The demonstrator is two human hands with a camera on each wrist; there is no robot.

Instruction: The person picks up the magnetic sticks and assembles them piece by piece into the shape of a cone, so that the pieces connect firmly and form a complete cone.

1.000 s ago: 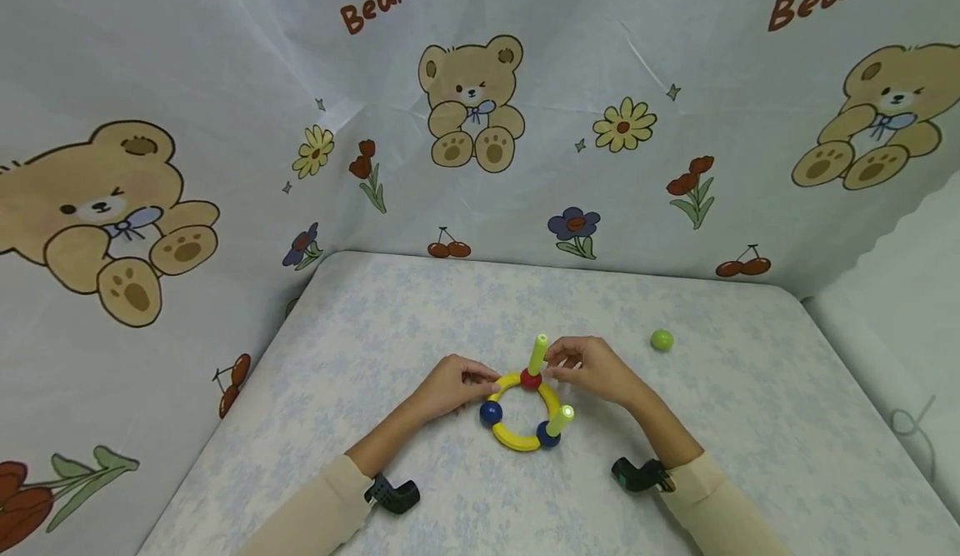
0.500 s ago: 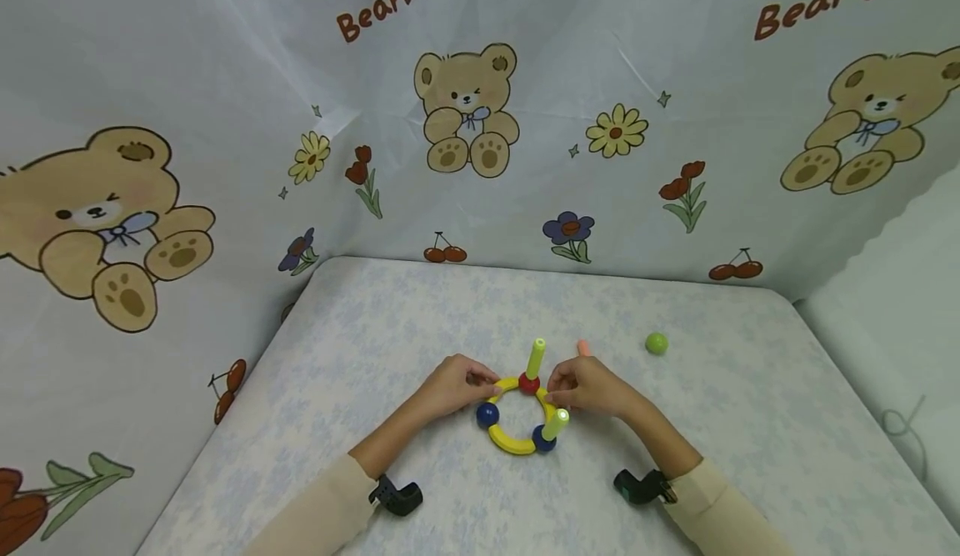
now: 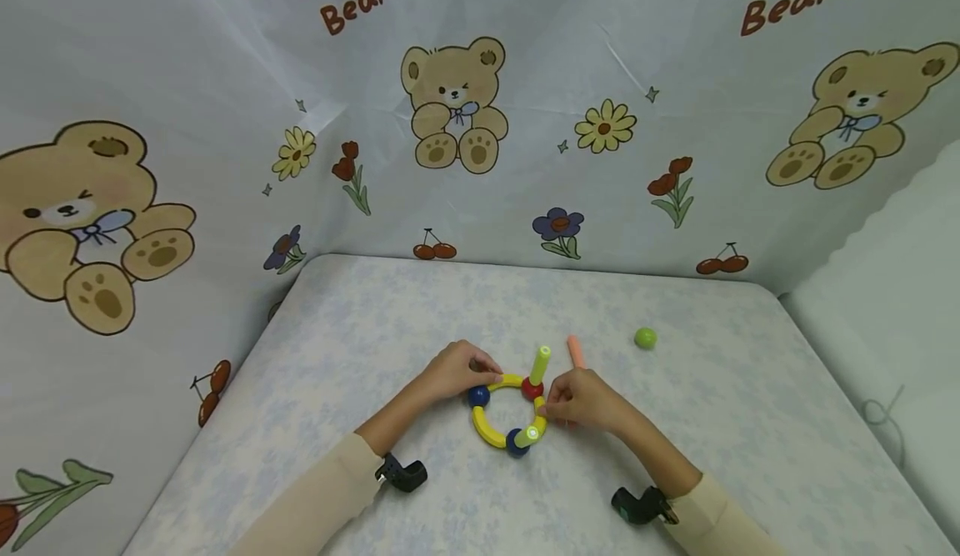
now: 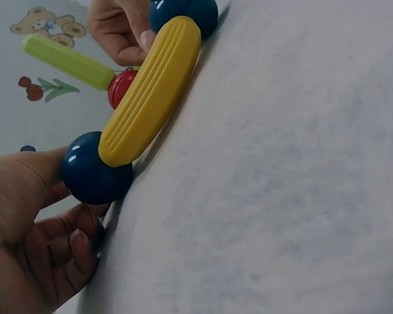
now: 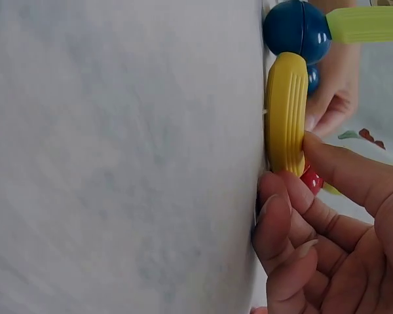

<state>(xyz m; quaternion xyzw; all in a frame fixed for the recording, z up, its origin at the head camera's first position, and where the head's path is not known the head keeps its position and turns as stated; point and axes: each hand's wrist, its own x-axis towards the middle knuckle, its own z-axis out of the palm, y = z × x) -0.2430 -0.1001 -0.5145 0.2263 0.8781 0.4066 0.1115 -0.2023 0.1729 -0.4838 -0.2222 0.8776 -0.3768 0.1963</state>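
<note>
On the mottled tabletop (image 3: 480, 510) we saw a ring (image 3: 489, 431) of glossy balls (image 3: 516, 443) and ribbed, curved yellow bars (image 4: 150, 91), right hand (image 3: 581, 398) pinching its right side, left hand (image 3: 456, 369) its far-left; beyond, a slim coral stick (image 3: 575, 351) and round green ball (image 3: 645, 338).

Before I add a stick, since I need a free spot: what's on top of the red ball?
A light green stick rises from the red ball; its lower end covers the spot beneath.

In the right wrist view, the red ball (image 5: 312, 182) is mostly hidden.
</note>
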